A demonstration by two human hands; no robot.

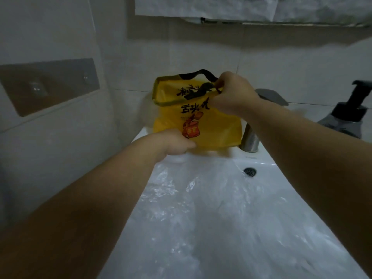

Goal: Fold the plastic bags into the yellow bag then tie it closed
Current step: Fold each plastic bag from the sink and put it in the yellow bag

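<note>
The yellow bag [213,127], printed with black characters and an orange picture, stands upright at the back of the white sink [259,160], its mouth open. My right hand [233,93] pinches the bag's black handles at the top right. My left hand [177,141] grips the bag's lower left corner. Clear plastic bags [201,208] lie crumpled and spread across the sink basin in front of the yellow bag.
A metal faucet [250,137] rises just right of the yellow bag. A dark pump bottle [350,115] stands at the far right. The sink's overflow hole [249,171] is near the back wall of the basin. Tiled walls enclose the left and back.
</note>
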